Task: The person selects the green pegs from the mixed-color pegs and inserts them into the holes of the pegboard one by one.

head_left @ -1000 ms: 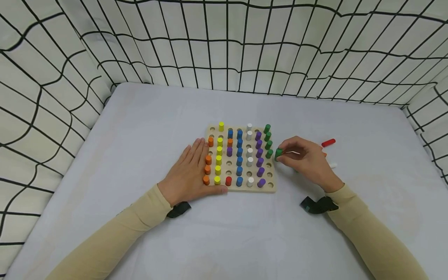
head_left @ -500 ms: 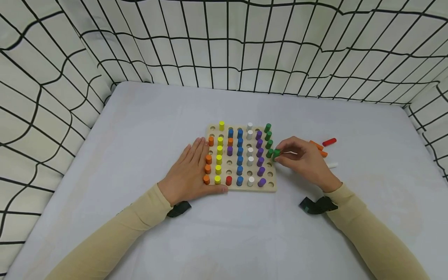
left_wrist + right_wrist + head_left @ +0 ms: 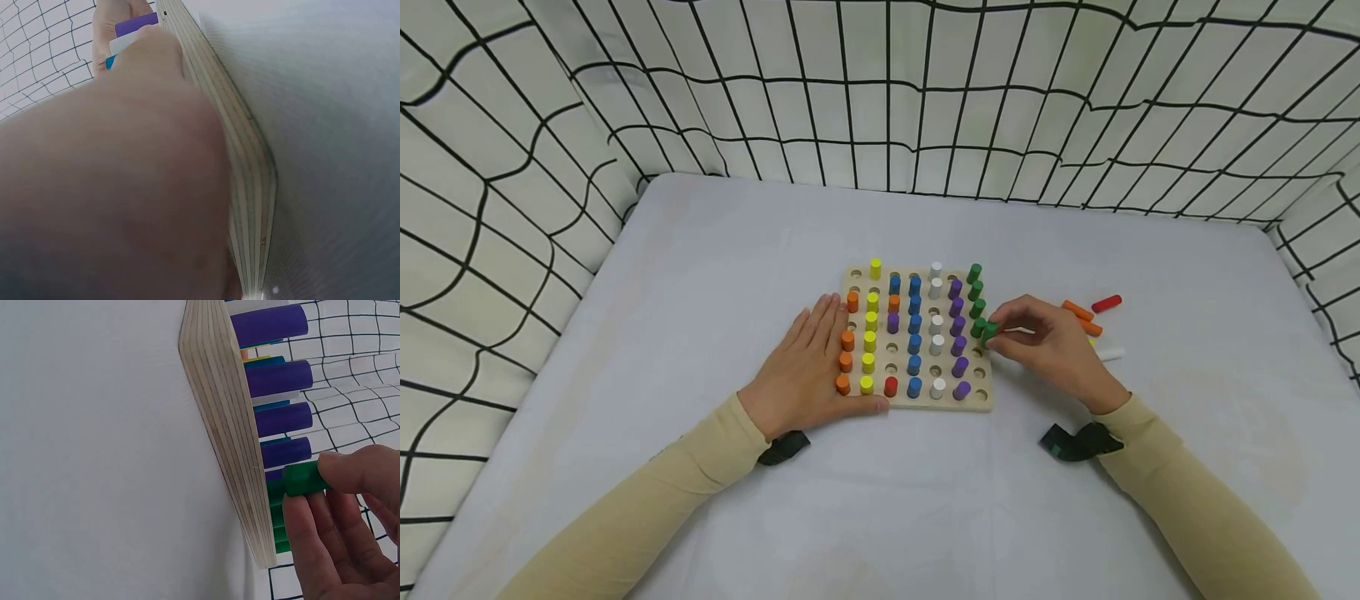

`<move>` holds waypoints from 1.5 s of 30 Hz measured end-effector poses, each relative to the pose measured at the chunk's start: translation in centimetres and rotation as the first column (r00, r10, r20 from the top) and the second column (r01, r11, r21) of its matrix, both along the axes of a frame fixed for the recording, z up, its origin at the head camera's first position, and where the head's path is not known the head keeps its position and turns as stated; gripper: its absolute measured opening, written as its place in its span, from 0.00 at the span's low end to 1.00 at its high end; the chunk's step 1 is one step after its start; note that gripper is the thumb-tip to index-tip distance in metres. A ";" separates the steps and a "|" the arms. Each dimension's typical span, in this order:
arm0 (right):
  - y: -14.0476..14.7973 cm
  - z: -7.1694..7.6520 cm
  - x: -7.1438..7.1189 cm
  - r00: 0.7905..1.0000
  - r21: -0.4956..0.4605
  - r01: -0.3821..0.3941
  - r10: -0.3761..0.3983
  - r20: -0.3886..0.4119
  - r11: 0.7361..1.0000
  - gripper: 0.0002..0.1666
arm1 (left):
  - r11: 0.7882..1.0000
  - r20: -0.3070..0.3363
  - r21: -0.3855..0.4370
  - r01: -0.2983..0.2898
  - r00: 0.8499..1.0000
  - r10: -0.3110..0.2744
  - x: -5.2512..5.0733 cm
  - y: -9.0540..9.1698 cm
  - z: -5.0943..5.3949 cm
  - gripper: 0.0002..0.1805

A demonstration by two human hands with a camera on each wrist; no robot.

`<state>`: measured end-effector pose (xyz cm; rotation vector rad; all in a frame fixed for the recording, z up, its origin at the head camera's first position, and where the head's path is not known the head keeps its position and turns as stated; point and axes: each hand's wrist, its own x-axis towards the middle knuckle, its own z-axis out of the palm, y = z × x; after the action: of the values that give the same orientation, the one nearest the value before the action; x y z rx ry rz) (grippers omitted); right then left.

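Note:
A wooden pegboard (image 3: 940,406) lies on the table with columns of coloured pegs standing in its holes. My left hand (image 3: 808,371) rests flat along the board's left side, fingers straight, the thumb along its near edge. Between thumb and fingertips my right hand (image 3: 1045,342) pinches a green peg (image 3: 303,479) just above the board's right edge. Beside it stands the column of green pegs (image 3: 976,290), and a column of purple pegs (image 3: 280,379) is left of that. Open holes (image 3: 980,373) show nearer in the green column. In the left wrist view, my hand hides most of the board.
To the right of the board lie a loose red peg (image 3: 1107,303), orange pegs (image 3: 1078,311) and a white peg (image 3: 1112,353). A bit of yellow shows by my right hand. Black wire mesh (image 3: 887,108) surrounds the white table (image 3: 737,233).
My right hand has moved left with the green peg, from beside the board to over its right edge. More of the loose orange pegs shows. My left hand has stayed still.

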<state>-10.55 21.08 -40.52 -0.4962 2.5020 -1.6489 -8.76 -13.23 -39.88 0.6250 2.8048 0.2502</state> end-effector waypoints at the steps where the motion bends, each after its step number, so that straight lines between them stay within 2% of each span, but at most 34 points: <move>1: 0.0 0.0 0.0 1.000 -0.001 0.000 0.000 0.002 1.000 0.16 | 1.000 -0.001 0.000 0.000 1.000 0.000 0.0 0.0 0.0 0.74; 6: -0.2 0.0 0.2 1.000 0.001 -0.003 0.003 0.025 1.000 0.16 | 1.000 -0.005 -0.004 -0.001 1.000 0.001 0.1 0.0 0.0 0.74; 14: -0.3 -0.2 0.3 1.000 0.017 -0.028 0.028 -0.010 0.999 0.17 | 1.000 0.002 -0.003 0.001 1.000 -0.001 0.1 0.0 0.0 0.74; 30: -0.6 -0.4 0.3 0.999 0.043 -0.046 0.046 0.016 0.998 0.16 | 1.000 0.003 -0.001 -0.002 1.000 0.002 0.1 0.0 0.1 0.74; 45: -0.2 0.3 0.4 0.999 0.045 -0.041 0.040 0.023 0.998 0.16 | 1.000 0.010 0.003 -0.004 1.000 0.004 0.1 0.0 0.2 0.73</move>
<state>-10.14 20.88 -40.18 -0.5178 2.4902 -1.5708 -8.67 -13.22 -39.67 0.6174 2.7969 0.2578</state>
